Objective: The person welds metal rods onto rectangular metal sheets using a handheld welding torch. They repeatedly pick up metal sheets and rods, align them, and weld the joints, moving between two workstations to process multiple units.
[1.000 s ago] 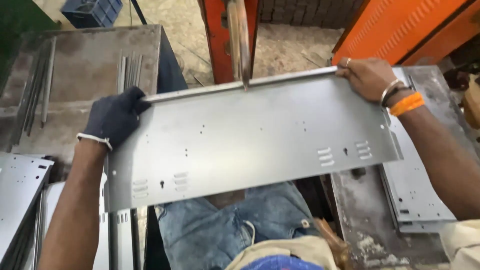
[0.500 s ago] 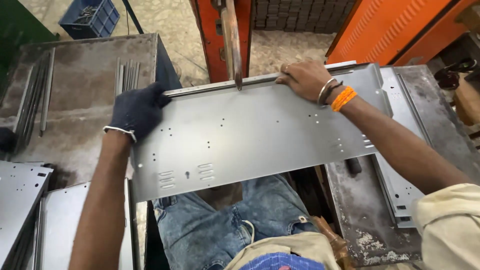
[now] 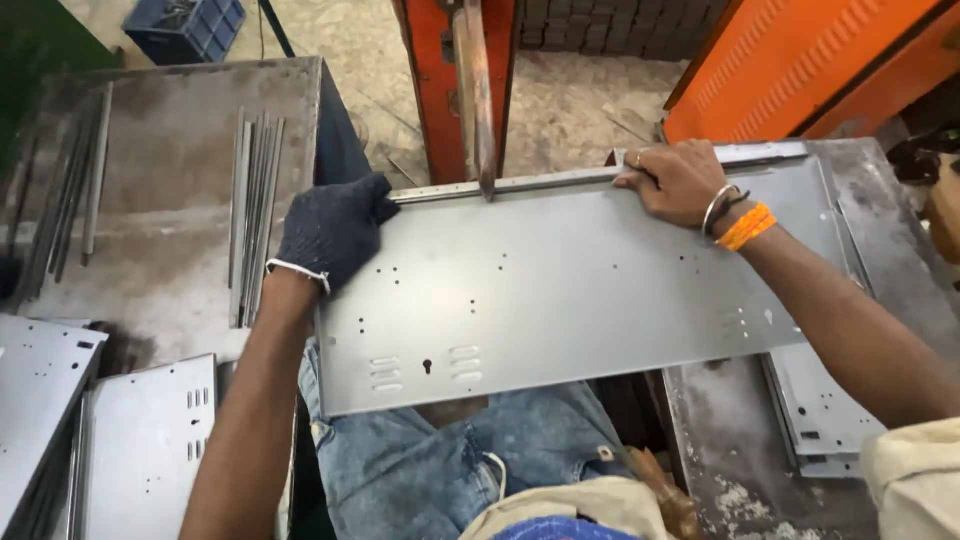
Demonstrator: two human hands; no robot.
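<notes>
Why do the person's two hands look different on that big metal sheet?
The left hand wears a dark knit glove; the right hand is bare, with a ring, bangles and an orange wristband. The left hand grips the metal sheet's far left corner; the right hand presses its far edge further right. Both hold the same sheet.

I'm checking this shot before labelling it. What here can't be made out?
- Head view: the left hand is inside a dark glove, so its fingers' grip on the metal panel is hidden.
- The welder arm runs off the top edge.
- The stacked panels lie partly under the right forearm.
- The right hand covers the panel's rim beneath it.
</notes>
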